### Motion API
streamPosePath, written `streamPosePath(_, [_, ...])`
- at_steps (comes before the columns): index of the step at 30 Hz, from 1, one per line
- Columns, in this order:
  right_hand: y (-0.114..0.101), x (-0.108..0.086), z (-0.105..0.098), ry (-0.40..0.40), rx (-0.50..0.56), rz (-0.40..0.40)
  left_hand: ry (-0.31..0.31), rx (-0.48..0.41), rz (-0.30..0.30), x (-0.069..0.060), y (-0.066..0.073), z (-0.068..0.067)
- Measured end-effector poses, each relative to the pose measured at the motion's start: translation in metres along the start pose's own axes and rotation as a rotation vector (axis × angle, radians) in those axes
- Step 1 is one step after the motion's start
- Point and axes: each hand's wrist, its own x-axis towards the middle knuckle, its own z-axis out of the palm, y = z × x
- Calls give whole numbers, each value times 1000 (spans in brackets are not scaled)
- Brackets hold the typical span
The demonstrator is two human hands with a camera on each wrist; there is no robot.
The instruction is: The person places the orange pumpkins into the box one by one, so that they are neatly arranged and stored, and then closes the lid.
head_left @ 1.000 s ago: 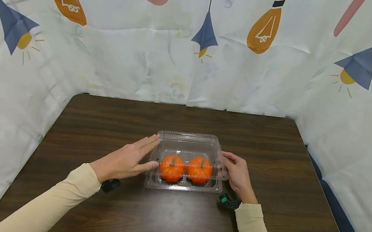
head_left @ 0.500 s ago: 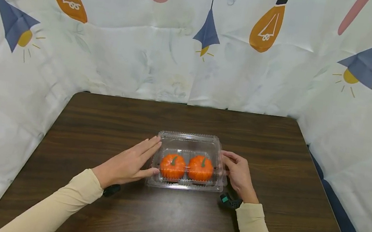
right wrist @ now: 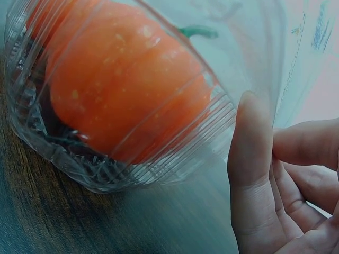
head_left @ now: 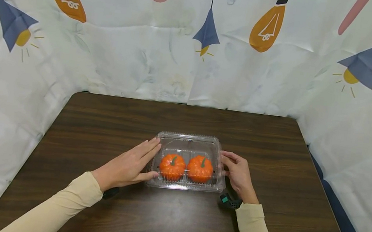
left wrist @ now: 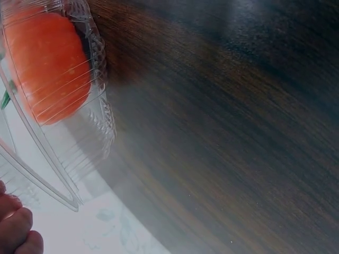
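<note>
A clear plastic clamshell container (head_left: pixel 186 142) sits on the table with its lid lying over the base. Inside are two small orange pumpkins with green stems, the left pumpkin (head_left: pixel 172 166) and the right pumpkin (head_left: pixel 200 169) side by side. My left hand (head_left: pixel 128 165) rests against the container's left side, fingers straight and thumb apart near the front. On the opposite side my right hand (head_left: pixel 239 176) pinches the container's edge; the right wrist view shows its thumb (right wrist: pixel 251 143) against the plastic and a bent index finger behind.
The dark wood-grain table (head_left: pixel 171 224) extends all round the container. White curtains (head_left: pixel 126 57) printed with lamps and bulbs stand behind the table and on both sides. Dark blue fabric (head_left: pixel 344 227) shows beyond the right edge.
The lid's front edge has come down and towards me, onto or close to the base rim. Both hands have stayed at the container's sides with hardly any shift.
</note>
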Motion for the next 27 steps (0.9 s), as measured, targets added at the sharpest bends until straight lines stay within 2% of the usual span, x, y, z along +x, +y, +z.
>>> streamPosePath(8, [1, 1, 0, -2, 16, -5, 38, 56, 38, 0, 2, 2])
streamPosePath(17, [1, 1, 1, 7, 28, -3, 13, 103, 32, -1, 5, 4])
streamPosePath(27, [1, 0, 1, 20, 13, 9, -1, 104, 24, -1, 5, 6])
